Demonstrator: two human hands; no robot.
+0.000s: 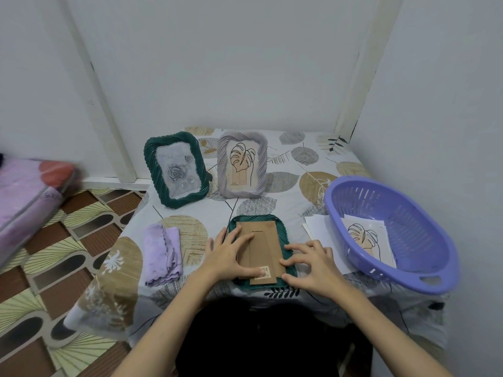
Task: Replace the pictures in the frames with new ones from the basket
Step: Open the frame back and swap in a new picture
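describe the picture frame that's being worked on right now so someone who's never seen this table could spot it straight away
Start at the leaf-print tablecloth and go to its near edge, left of the purple basket. There a dark green frame lies face down, brown cardboard back up, under the left hand and right hand. The other green frame and the grey frame stand upright at the back.

Three picture frames: two upright behind the face-down green frame (260, 248), one green (176, 170), one grey (242, 164). One purple basket (392, 232) to its right; one folded lilac cloth (162, 254) to its left.
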